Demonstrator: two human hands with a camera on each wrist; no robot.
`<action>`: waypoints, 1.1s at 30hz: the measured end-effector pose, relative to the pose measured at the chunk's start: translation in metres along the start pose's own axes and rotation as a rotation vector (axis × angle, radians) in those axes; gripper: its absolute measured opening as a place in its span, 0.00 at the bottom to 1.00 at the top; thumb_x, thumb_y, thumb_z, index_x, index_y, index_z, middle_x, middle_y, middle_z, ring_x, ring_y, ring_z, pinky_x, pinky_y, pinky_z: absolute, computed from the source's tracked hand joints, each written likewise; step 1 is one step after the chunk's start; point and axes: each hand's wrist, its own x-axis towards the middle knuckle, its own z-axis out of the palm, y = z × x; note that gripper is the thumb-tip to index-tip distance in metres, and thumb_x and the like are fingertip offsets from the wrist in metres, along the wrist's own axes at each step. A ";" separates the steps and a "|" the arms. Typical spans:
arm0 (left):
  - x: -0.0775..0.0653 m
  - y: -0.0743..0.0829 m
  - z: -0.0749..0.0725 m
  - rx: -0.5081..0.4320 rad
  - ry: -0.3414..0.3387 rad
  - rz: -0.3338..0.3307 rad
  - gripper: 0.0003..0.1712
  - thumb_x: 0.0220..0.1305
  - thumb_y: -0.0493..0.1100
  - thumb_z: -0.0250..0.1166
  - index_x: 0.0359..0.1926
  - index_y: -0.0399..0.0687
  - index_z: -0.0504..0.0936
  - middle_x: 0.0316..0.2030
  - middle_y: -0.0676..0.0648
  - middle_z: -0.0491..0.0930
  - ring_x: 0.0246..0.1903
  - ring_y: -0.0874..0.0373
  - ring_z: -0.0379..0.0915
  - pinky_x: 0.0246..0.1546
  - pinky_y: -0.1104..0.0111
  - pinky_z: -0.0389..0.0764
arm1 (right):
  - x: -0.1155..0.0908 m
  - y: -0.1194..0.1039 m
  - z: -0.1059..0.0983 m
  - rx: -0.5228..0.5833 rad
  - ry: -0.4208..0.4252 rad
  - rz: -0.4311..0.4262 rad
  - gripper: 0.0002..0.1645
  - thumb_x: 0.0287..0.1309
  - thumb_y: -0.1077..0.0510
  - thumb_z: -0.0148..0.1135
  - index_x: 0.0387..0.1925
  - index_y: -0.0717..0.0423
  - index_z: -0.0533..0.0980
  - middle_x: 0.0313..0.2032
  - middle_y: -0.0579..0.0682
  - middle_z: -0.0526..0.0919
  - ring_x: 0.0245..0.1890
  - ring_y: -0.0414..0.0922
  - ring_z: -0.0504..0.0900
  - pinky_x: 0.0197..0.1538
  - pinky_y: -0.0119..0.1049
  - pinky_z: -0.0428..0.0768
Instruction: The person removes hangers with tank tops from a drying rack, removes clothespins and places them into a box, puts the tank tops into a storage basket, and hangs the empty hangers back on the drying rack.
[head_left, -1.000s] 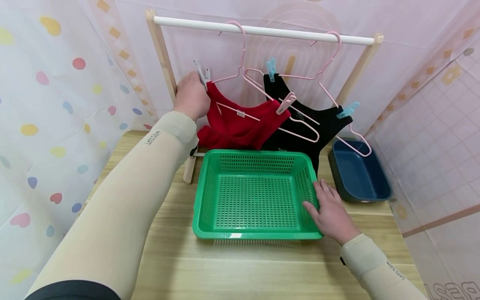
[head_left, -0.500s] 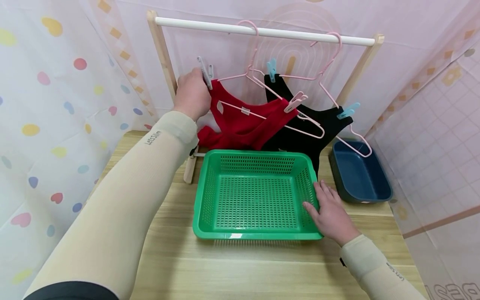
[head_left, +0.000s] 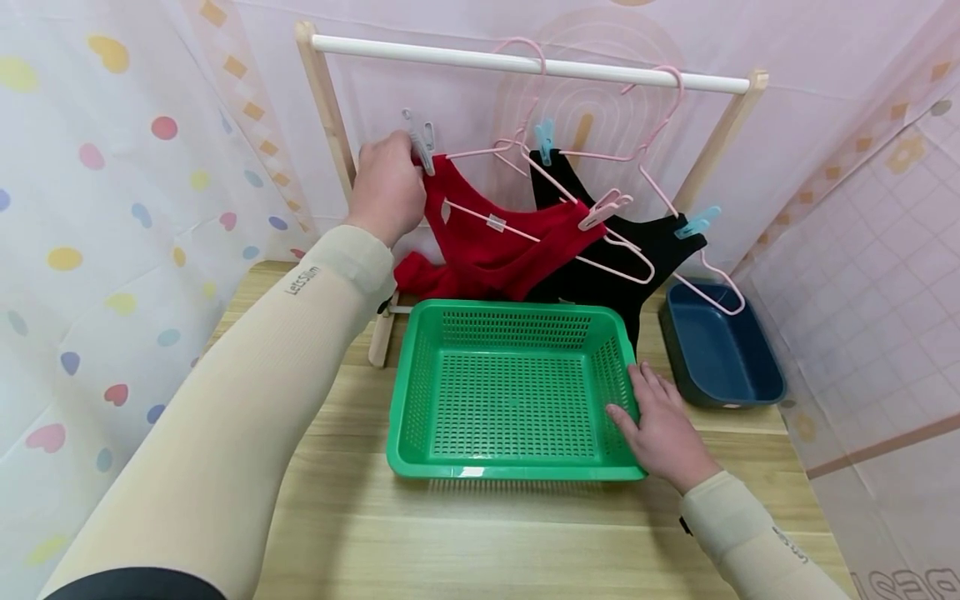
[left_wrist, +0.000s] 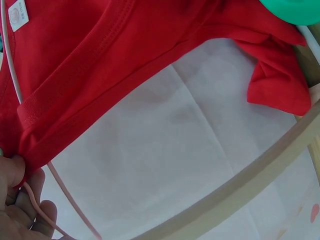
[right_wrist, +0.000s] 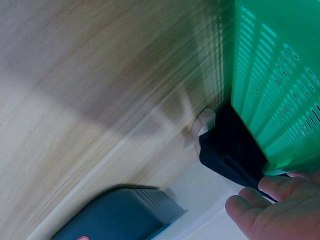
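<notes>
Hands work apart: the left hand (head_left: 388, 187) is raised at the red top's near shoulder, thumb and fingers pinching cloth and hanger end together, while the right hand (head_left: 663, 433) rests low, fingers fairly straight along the basket's side and thumb across its rim. The left arm (head_left: 247, 400) stretches long and diagonally up to its hand; of the right arm (head_left: 757, 525) only the forearm shows, slanting inward. Under both spreads the worktop (head_left: 450, 550). The rack (head_left: 420, 53) stands behind the hands, its bar higher than the left one. Left of the right hand, against its thumb, sits the green basket (head_left: 517, 472); beyond its fingers, to the right, a blue tub (head_left: 720, 354). The red top (head_left: 480, 258) hangs just right of the left hand, and the black top (head_left: 652, 246) farther right, beyond the right hand. Two pink hangers (head_left: 551, 177) hook the bar. Closest to the left hand is a grey clip (head_left: 420, 148); a pink clip (head_left: 600, 210) marks the red top's far shoulder.

Left fingertips are hidden in the head view; the left wrist view shows them, cut off at the corner. The right thumb is out of sight in the right wrist view. The basket hides the red top's lower edge, and red cloth covers part of the black.
</notes>
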 end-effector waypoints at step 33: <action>-0.016 0.009 0.000 0.044 0.160 0.128 0.19 0.81 0.45 0.46 0.59 0.40 0.77 0.55 0.39 0.84 0.66 0.43 0.68 0.73 0.54 0.65 | 0.000 0.000 0.002 0.004 0.012 0.002 0.47 0.79 0.41 0.53 0.81 0.67 0.52 0.80 0.74 0.51 0.78 0.75 0.51 0.76 0.70 0.55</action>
